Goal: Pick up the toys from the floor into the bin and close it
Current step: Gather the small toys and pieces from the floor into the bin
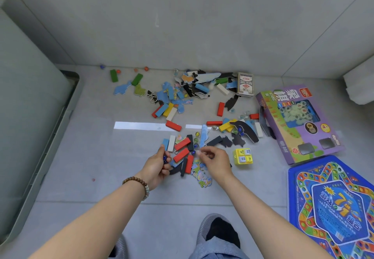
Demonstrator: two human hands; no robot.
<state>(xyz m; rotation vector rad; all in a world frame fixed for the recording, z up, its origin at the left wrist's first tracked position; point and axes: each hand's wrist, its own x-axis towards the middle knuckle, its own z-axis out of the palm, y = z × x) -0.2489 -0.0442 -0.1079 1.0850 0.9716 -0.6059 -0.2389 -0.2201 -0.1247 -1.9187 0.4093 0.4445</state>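
The left grip [159, 165] was curled palm-up round a few dark blue marbles [165, 158], which showed between thumb and fingers. A bead bracelet [139, 184] circled its wrist. The right grip [214, 161] hung just above the floor with its fingers bent and the tips drawn narrow; something small and pale sat at the tips, too blurred to tell whether it was held.

Between the two grips lay a heap of toys. Three red blocks [182, 144] lay there among black blocks [190, 142]. A white block [171, 143] and a light-blue block [166, 143] lay just beyond the left grip's thumb. One loose blue marble [193, 153] lay just beside the right grip's fingertips. A printed map puzzle piece [199, 172] lay partly under the right grip.

Just to the outer side of the right grip stood a yellow cube [242, 156]. Farther out that way lay a purple chess box [297, 125], and nearer the person a blue board game box [334, 208].

Well beyond both grips, more blocks and puzzle pieces lay scattered toward the wall, with a card pack [245, 84], two green blocks [114, 75] and some orange marbles [146, 68].

The grey bin [60, 121] stood well apart from the left grip on its outer side; only its rim and near wall showed. All the toys in view lay on the floor [101, 157], apart from the marbles in the left grip.
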